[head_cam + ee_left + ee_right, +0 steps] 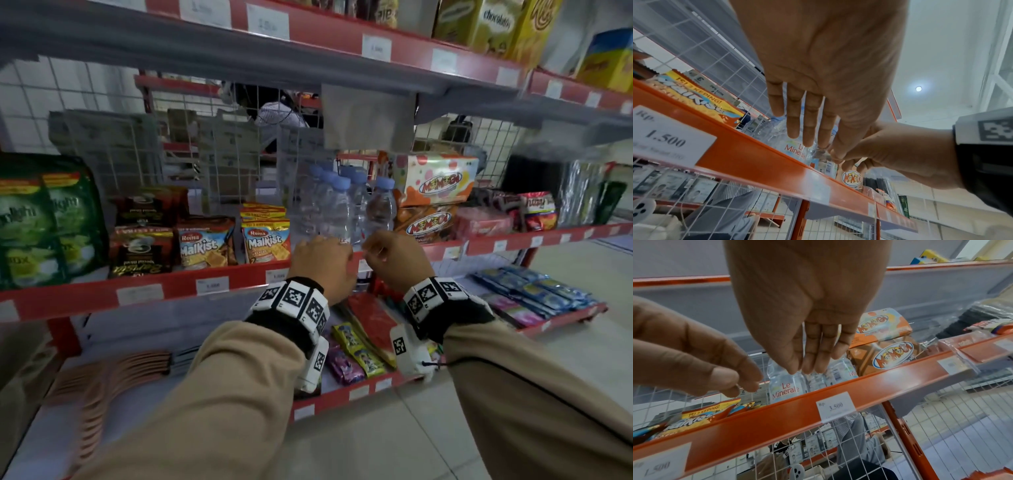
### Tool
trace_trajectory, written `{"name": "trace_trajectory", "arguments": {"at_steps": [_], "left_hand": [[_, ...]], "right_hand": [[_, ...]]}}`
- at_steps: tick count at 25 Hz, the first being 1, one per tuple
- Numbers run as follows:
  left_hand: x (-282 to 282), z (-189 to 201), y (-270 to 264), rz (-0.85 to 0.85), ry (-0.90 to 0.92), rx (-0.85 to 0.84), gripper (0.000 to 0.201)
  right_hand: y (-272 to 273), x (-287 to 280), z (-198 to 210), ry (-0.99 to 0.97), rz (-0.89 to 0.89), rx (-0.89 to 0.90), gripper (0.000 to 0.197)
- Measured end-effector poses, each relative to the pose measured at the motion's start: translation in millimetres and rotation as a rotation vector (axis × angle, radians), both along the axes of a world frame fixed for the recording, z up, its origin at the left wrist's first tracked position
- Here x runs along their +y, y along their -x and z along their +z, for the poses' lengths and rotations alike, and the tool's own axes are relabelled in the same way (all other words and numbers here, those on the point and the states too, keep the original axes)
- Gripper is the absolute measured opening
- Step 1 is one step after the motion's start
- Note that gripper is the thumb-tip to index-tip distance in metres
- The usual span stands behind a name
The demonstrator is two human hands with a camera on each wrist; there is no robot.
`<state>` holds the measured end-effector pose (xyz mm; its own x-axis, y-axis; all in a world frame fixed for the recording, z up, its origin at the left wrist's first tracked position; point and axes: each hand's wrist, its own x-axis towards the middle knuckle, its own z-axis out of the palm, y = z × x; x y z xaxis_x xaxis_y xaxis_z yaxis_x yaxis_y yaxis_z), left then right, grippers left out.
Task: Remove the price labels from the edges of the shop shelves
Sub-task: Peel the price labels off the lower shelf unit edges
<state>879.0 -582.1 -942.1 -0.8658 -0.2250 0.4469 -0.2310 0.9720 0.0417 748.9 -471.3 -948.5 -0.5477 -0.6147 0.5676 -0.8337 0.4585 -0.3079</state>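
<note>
Shelf edge strip (875, 382), below both hands: glossy orange plastic, catching light.
Price label (835, 406), under the right hand: matt white paper.
Water bottles (786, 386), behind the fingers: clear, shiny plastic.
Back grid (972, 426): white-coated wire.

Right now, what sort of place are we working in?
A small grocery shop, most likely: red shelf edges carry printed price labels, and the shelves hold water bottles, cracker packs and snack boxes for sale.
</note>
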Motion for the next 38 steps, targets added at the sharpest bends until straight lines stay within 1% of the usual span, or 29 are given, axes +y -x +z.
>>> {"name": "trace_trajectory", "arguments": {"at_steps": [3, 6, 10, 12, 15, 17, 20, 22, 24, 28, 32, 35, 38], "left_hand": [[0, -9, 2, -0.013, -0.005, -0.042, 0.036], [0, -24, 16, -0.015, -0.013, -0.053, 0.035], [20, -48, 52, -0.024, -0.036, -0.050, 0.036], [34, -57, 76, -0.012, -0.015, -0.046, 0.037], [60, -62, 120, 0.017, 0.023, -0.011, 0.036], [76, -62, 149, 0.052, 0.057, 0.048, 0.036], [103, -63, 193, 0.139, 0.148, 0.147, 0.039], [115, -65, 213, 0.192, 0.174, 0.190, 0.042], [121, -66, 229, 0.253, 0.174, 0.214, 0.044], [124, -63, 244, 0.399, 0.198, 0.225, 0.042], [138, -68, 253, 0.553, 0.234, 0.246, 0.047], [147, -69, 256, 0.591, 0.255, 0.217, 0.046], [151, -69, 252, 0.573, 0.251, 0.168, 0.045]], "right_hand": [[1, 4, -10, 0.009, -0.017, 0.005, 0.008], [21, 16, -26, -0.008, -0.038, -0.032, 0.010], [67, 48, -54, -0.003, -0.078, -0.055, 0.013], [96, 68, -63, -0.007, -0.089, -0.042, 0.018], [147, 96, -70, -0.006, -0.119, 0.033, 0.030], [176, 107, -74, 0.021, -0.118, 0.091, 0.033], [212, 120, -78, 0.093, -0.013, 0.208, 0.031], [229, 123, -80, 0.141, 0.071, 0.292, 0.028], [242, 124, -81, 0.173, 0.123, 0.351, 0.026], [256, 120, -83, 0.179, 0.141, 0.396, 0.026], [261, 116, -79, 0.203, 0.157, 0.354, 0.028], [263, 113, -72, 0.180, 0.146, 0.302, 0.033], [265, 113, -71, 0.146, 0.157, 0.329, 0.033]]}}
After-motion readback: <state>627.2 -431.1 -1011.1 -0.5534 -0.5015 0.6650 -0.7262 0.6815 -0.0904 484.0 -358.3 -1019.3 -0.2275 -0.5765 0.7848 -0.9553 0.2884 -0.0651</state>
